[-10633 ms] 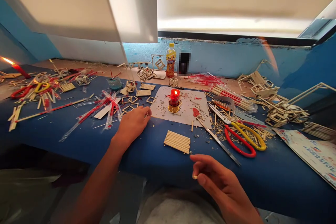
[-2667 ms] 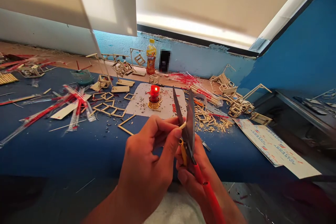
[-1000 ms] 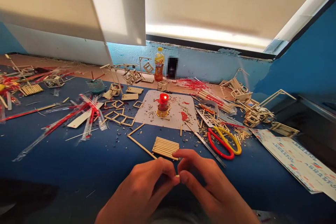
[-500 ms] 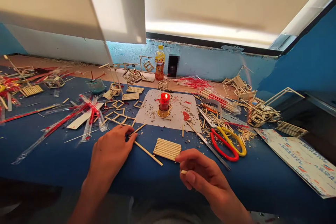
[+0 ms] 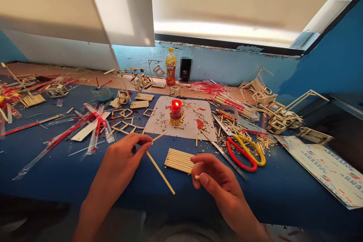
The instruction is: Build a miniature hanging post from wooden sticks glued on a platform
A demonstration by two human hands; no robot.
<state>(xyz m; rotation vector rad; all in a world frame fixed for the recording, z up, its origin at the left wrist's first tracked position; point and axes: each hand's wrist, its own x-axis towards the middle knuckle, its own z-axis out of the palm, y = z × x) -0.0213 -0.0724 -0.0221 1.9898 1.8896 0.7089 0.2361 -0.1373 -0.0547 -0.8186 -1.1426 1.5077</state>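
Observation:
My left hand [image 5: 123, 162] pinches the corner of an L-shaped piece of thin wooden sticks [image 5: 159, 171], lifted slightly over the blue table [image 5: 70, 166]. My right hand [image 5: 215, 179] is closed on a short stick piece [image 5: 196, 177] held between thumb and fingers. A flat panel of glued sticks [image 5: 179, 160] lies between both hands. Red and yellow scissors [image 5: 244, 152] rest just right of my right hand. A lit red candle [image 5: 176, 111] stands on a grey card [image 5: 195, 121] beyond the panel.
Stick squares [image 5: 124, 124], red-striped plastic wrappers [image 5: 93, 124] and loose sticks cover the left. Stick frames [image 5: 279, 119] pile at the right, by printed card [image 5: 323, 166]. An orange drink bottle [image 5: 170, 67] stands at the wall. A small teal dish [image 5: 101, 93] sits back left.
My left hand has lifted the L-shaped stick piece off the table and drawn it toward me. My right hand has moved up a little, close to the stick panel.

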